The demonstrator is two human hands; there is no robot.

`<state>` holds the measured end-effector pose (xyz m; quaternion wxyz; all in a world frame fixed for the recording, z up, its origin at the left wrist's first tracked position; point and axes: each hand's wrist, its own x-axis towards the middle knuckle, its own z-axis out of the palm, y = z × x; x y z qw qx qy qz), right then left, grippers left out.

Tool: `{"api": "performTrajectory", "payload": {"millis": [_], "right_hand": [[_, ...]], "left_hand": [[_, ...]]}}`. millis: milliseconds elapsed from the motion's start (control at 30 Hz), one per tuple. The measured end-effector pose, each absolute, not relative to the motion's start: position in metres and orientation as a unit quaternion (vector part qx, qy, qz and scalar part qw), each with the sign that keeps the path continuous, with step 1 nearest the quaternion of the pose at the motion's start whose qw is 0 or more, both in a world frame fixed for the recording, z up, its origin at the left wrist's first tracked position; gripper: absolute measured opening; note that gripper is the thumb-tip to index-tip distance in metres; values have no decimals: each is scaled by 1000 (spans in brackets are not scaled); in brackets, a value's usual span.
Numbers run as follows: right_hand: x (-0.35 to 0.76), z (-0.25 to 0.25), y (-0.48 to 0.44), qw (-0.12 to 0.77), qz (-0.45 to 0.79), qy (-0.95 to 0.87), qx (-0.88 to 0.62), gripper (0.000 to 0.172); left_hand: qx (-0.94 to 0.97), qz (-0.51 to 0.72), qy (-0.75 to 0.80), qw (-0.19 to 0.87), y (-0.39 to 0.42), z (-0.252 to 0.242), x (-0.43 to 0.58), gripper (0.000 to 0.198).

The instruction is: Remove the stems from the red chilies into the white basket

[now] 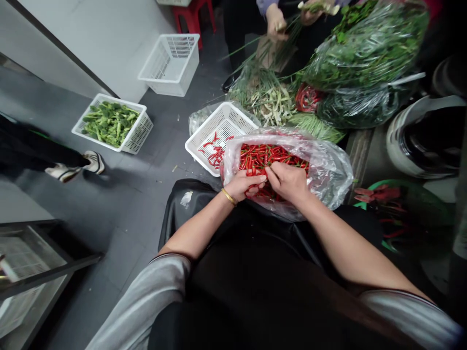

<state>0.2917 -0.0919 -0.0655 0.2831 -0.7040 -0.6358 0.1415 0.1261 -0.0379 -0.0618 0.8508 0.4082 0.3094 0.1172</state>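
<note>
A clear plastic bag (330, 167) full of red chili peppers (280, 154) lies open on my lap. Over the bag, my left hand (242, 185) is closed around a few red chilies. Close beside it, the fingers of my right hand (290, 181) pinch at what looks like the stem end of a chili; the fingertips partly hide it. A gold bangle (229, 196) circles my left wrist. Touching the bag's left side is a white plastic basket (199, 132) with several loose chilies (215, 153) on its bottom.
A white basket of green vegetables (111, 124) and another white basket (168, 70) stand on the floor at left. Opposite me, another person's hands (276, 22) handle long green stalks. Bagged greens (368, 48) and a white bucket (397, 141) are at right. Someone's shoes (93, 162) show at left.
</note>
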Motion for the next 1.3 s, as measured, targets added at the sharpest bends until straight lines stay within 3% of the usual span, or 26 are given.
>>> {"api": "performTrajectory", "payload": {"millis": [133, 233, 333, 400, 533, 600, 767, 867, 1000, 1067, 1133, 1233, 1300], "right_hand": [[314, -79, -94, 122, 27, -621, -774, 41], [313, -101, -105, -8, 82, -666, -741, 45], [305, -123, -111, -51, 140, -683, -715, 29], [306, -128, -108, 13, 162, -670, -724, 25], [326, -112, -94, 238, 221, -633, -703, 20], [331, -97, -89, 338, 268, -589, -684, 22], [312, -70, -93, 479, 331, -458, -672, 28], [302, -68, -98, 477, 302, -475, -674, 26], [307, -90, -102, 481, 389, -420, -664, 35], [309, -105, -104, 441, 381, -440, -683, 30], [304, -119, -106, 317, 306, -549, -710, 22], [294, -130, -105, 102, 167, -690, -697, 28], [295, -130, -101, 31, 130, -724, -677, 29]], "left_hand": [[388, 181, 328, 842, -31, -52, 118, 39], [405, 258, 390, 786, 2, -52, 100, 33], [466, 297, 481, 681, 57, -59, 82, 23], [531, 279, 528, 601, 95, -63, 77, 27], [661, 268, 542, 444, 131, -56, 85, 59], [703, 291, 505, 408, 112, -51, 100, 55], [759, 202, 321, 528, 7, -63, 147, 26], [749, 153, 282, 579, -31, -70, 156, 26], [738, 85, 177, 645, -36, -59, 144, 25], [699, 101, 184, 684, -28, -57, 138, 25], [622, 176, 277, 711, -19, -63, 133, 27], [522, 291, 392, 699, -9, -81, 128, 26], [508, 315, 405, 692, -7, -90, 125, 26]]}}
